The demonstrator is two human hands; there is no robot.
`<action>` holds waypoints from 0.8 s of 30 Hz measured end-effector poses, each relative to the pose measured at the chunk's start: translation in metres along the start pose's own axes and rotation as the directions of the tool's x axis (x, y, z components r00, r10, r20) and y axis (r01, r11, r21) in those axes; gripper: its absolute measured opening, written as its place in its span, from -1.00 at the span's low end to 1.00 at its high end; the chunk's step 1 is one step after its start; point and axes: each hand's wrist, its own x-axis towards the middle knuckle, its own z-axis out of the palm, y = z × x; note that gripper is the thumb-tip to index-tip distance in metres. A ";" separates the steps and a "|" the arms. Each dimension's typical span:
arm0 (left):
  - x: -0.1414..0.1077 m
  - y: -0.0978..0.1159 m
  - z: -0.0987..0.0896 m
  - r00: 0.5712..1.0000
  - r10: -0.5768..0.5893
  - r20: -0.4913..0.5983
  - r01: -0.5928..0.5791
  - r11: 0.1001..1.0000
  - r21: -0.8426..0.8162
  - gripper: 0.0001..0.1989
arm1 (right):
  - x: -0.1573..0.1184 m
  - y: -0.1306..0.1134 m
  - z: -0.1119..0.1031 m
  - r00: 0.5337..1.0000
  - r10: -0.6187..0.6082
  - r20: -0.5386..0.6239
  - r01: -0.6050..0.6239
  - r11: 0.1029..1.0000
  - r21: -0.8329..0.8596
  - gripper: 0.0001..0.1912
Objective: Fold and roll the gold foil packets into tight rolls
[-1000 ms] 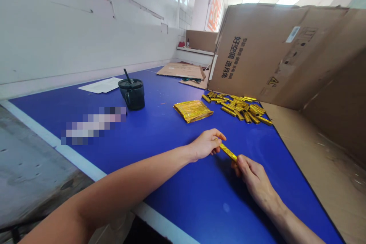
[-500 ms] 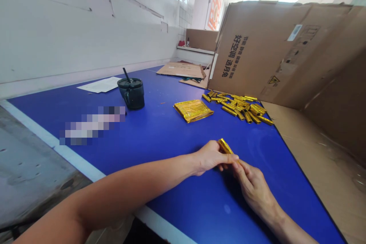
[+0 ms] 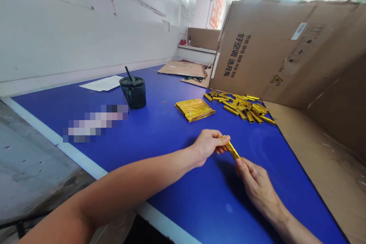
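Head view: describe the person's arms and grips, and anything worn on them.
Left grip and right grip are ungloved; no ring or watch shows. Left arm and right arm are bare, with no sleeve in view.

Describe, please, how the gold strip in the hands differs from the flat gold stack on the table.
The gold strip is narrow and slender; the gold stack is much broader.
The left hand and the right hand hold the gold strip between them, while the gold stack lies untouched on the blue table.
Both are shiny and gold-coloured.
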 end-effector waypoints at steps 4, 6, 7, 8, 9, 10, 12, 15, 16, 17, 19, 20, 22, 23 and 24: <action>0.006 0.004 -0.007 0.999 -0.012 -0.029 0.011 0.999 -0.039 -0.73 | -0.002 0.000 -0.001 1.000 -0.023 0.001 0.023 1.000 -0.020 -0.61; 0.014 0.010 -0.019 0.989 0.022 -0.144 -0.032 0.997 -0.071 -0.70 | -0.003 0.002 -0.001 1.000 -0.026 -0.002 0.026 0.999 -0.034 -0.61; 0.018 0.013 -0.025 0.972 0.067 -0.226 -0.086 0.994 -0.075 -0.70 | -0.002 0.003 -0.002 1.000 -0.023 -0.010 0.023 0.999 -0.040 -0.61; 0.023 0.015 -0.031 0.958 0.090 -0.272 -0.114 0.991 -0.073 -0.69 | -0.002 0.004 -0.003 0.999 -0.020 -0.027 0.018 0.999 -0.048 -0.61; 0.025 0.017 -0.035 0.952 0.096 -0.289 -0.122 0.990 -0.071 -0.67 | -0.001 0.006 -0.004 0.999 -0.017 -0.049 0.014 0.998 -0.060 -0.61; 0.027 0.017 -0.038 0.950 0.089 -0.298 -0.113 0.991 -0.067 -0.64 | -0.001 0.007 -0.004 0.997 -0.019 -0.070 0.013 0.997 -0.079 -0.61; 0.025 0.015 -0.036 0.970 0.020 -0.244 -0.028 0.999 -0.028 -0.57 | 0.000 0.010 -0.006 0.994 -0.052 -0.097 0.036 0.985 -0.167 -0.62; 0.015 0.008 -0.023 0.992 -0.114 -0.048 0.120 0.981 0.150 -0.47 | 0.000 0.014 -0.006 0.978 -0.190 -0.088 0.139 0.902 -0.409 -0.61; 0.012 0.006 -0.019 0.992 -0.130 0.009 0.125 0.972 0.199 -0.47 | 0.000 0.014 -0.006 0.967 -0.243 -0.071 0.178 0.851 -0.494 -0.60; 0.009 0.005 -0.016 0.991 -0.125 0.046 0.111 0.966 0.232 -0.49 | 0.000 0.015 -0.006 0.956 -0.289 -0.053 0.210 0.796 -0.569 -0.59; 0.006 0.005 -0.012 0.992 -0.107 0.069 0.084 0.958 0.275 -0.58 | 0.000 0.014 -0.005 0.939 -0.344 -0.020 0.243 0.699 -0.672 -0.57; 0.005 0.005 -0.012 0.993 -0.098 0.063 0.075 0.954 0.292 -0.63 | 0.000 0.013 -0.005 0.935 -0.355 -0.011 0.245 0.666 -0.705 -0.56; 0.005 0.007 -0.012 0.995 -0.083 0.049 0.062 0.944 0.324 -0.72 | 0.000 0.011 -0.005 0.931 -0.365 -0.008 0.237 0.620 -0.748 -0.55; 0.006 0.008 -0.013 0.996 -0.078 0.049 0.057 0.939 0.340 -0.74 | 0.000 0.010 -0.005 0.931 -0.365 -0.005 0.233 0.604 -0.762 -0.55; 0.006 0.008 -0.014 0.996 -0.074 0.054 0.051 0.933 0.355 -0.75 | 0.000 0.009 -0.005 0.931 -0.364 -0.002 0.229 0.593 -0.772 -0.55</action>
